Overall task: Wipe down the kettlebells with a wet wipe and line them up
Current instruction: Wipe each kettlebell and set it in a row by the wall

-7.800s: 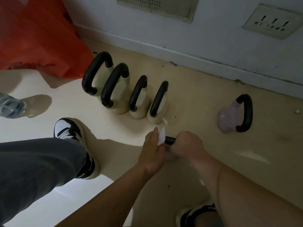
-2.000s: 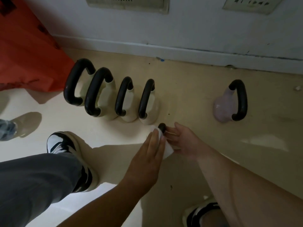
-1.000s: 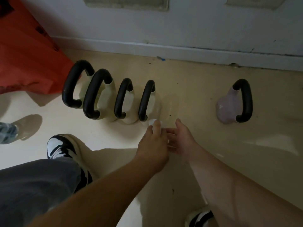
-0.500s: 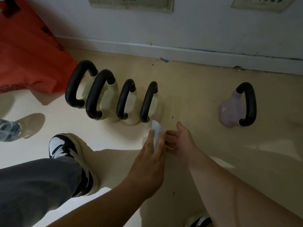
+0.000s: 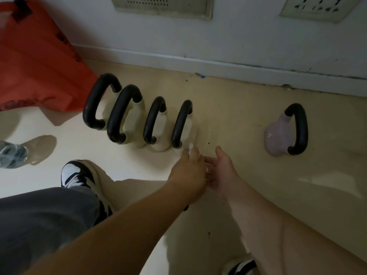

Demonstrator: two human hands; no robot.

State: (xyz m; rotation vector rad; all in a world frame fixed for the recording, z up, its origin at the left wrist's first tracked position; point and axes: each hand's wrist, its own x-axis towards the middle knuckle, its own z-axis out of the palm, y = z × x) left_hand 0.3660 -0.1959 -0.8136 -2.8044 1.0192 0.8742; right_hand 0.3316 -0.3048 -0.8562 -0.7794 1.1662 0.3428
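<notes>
The wet wipe (image 5: 191, 146) is pinched in the left hand (image 5: 188, 171) beside the lined-up kettlebells (image 5: 139, 120) — the right hand (image 5: 222, 171) is spread, empty — so the pink kettlebell (image 5: 278, 135), well apart, is judged next.

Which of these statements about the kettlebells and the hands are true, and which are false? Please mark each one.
1. Four pale kettlebells stand in a row. True.
2. The purple kettlebell touches the row. False: it stands apart, to the right.
3. The left hand holds a white wipe near the row's last kettlebell. True.
4. The right hand grips a handle. False: it is open and holds nothing.
5. An orange bag lies left of the row. True.
6. A green bucket stands by the wall. False: no bucket is in view.
</notes>
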